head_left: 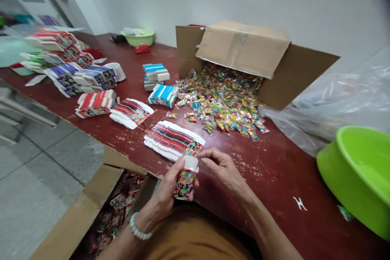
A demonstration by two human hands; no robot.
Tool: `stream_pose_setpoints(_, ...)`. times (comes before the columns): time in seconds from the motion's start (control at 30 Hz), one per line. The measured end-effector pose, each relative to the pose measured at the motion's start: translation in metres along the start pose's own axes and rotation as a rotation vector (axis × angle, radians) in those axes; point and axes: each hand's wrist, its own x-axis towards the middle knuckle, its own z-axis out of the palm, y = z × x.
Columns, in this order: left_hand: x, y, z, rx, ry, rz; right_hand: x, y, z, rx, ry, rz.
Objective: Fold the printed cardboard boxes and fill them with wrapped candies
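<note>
My left hand (172, 183), with a beaded bracelet at its wrist, grips a small red printed candy box (185, 183) upright. The white top flap of this box stands up. Just right of the flap is my right hand (221, 166), thumb and forefinger drawn close together; whether anything is between them I cannot make out. Right behind the box lies a fanned stack of flat red-and-white cartons (173, 140). Past it, many small clear packets of colourful candy (222, 101) spill from a tipped cardboard box (243, 46).
Another carton stack (131, 111) and bundled blue (163, 95), red (96, 103) and purple cartons (96, 77) lie leftward. A green basin (338, 170) stands right, beside plastic sheeting (323, 101). Below the table edge, an open carton (79, 207) holds red printed boxes. A white cutout (300, 203) lies right.
</note>
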Motion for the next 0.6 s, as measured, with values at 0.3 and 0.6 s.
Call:
stream_pose_setpoints(0.3, 0.002, -0.004, 0.003, 0.012, -0.093, 0.107, -0.004, 0.016, 0.013, 0.146, -0.095, 0.062)
stream_pose_setpoints(0.6, 0.003, 0.008, 0.007, -0.193, -0.115, -0.022, -0.008, 0.006, 0.015, 0.001, -0.03, 0.09)
